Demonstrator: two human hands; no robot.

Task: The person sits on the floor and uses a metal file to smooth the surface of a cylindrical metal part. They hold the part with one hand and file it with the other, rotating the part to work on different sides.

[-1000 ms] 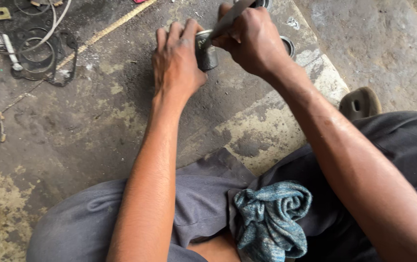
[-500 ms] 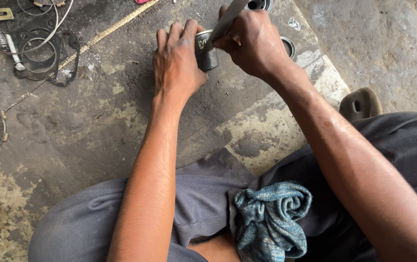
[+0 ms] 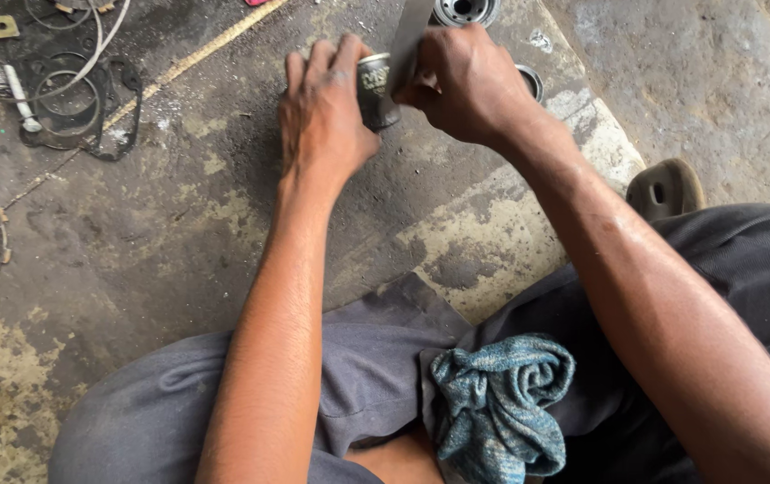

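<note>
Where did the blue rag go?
In the head view, the blue rag lies crumpled on the person's lap, low in the picture, between the two forearms and on the grey trousers.

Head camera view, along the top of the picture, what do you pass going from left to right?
Black gasket → left hand → small metal can → right hand → sandal.
</note>
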